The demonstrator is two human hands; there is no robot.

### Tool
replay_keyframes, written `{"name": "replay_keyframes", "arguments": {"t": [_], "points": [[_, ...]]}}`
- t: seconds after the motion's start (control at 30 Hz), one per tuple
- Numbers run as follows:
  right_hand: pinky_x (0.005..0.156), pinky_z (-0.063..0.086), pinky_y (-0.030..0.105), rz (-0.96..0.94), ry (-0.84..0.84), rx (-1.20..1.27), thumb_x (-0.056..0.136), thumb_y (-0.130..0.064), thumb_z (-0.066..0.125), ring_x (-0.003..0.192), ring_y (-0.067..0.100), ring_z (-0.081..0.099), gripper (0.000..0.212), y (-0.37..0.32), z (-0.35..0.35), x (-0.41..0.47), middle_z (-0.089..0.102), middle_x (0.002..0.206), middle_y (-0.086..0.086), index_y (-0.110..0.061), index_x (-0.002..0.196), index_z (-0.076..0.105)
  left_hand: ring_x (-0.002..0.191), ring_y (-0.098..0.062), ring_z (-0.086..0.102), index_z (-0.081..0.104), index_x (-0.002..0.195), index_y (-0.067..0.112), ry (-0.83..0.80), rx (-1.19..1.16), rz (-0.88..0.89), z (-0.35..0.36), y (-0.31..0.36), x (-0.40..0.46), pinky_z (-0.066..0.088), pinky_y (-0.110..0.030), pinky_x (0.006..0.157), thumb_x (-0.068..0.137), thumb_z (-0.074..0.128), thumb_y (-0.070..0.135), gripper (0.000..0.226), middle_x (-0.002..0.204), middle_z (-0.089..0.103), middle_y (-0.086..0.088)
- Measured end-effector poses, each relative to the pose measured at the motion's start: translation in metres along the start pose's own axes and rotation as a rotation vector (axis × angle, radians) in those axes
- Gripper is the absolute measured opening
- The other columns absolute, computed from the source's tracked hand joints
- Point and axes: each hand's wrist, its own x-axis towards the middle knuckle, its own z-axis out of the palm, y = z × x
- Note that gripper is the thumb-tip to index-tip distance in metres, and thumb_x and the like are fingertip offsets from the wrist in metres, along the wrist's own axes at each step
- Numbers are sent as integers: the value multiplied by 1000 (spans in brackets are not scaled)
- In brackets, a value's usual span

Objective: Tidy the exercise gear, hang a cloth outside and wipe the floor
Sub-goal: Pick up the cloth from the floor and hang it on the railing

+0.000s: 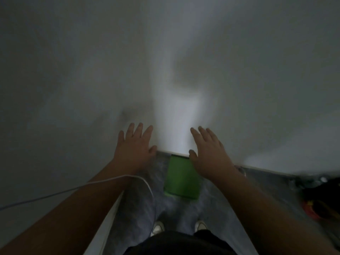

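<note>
A green rolled mat [181,178] stands on the floor against the base of a white wall, just in front of my feet. My left hand [133,144] is held out flat with fingers spread, to the left of and above the mat. My right hand [207,150] is likewise flat with straight fingers, over the mat's upper right corner. Neither hand holds anything. The picture is dim and blurred.
White walls [73,70] meet in a corner ahead. A grey mottled floor [220,208] lies below. A white cable [110,181] crosses my left forearm. Dark gear with a red-orange object [311,210] sits on the floor at the right. My white shoes [158,228] show at the bottom.
</note>
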Motion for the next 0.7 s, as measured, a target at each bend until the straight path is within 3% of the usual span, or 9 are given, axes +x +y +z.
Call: {"name": "replay_keyframes", "arguments": {"t": [0.27,0.47,0.7], "points": [[121,17,45,-398,8,-14,98,-42,43,152,26,5,67,-34,-42,29,12,165,3,-25,156,13,151,-30,5,7,156,30,158,25,-341,-44,-9,-58,12,-52,120,95,29,57,70,164,12,-4],[117,28,47,-768,-33,-72,89,-45,40,146,36,25,71,-59,-56,26,33,157,14,-16,153,29,152,-31,3,6,156,30,257,-20,-694,-63,13,-148,9,-51,121,97,32,55,69,165,10,-6],[119,23,44,-1166,-146,-52,84,-49,32,147,34,23,77,-121,-47,-70,29,159,14,-17,155,26,152,-30,-1,3,156,30,220,33,-1102,-73,65,-309,9,-51,122,98,29,56,69,166,5,-6]]}}
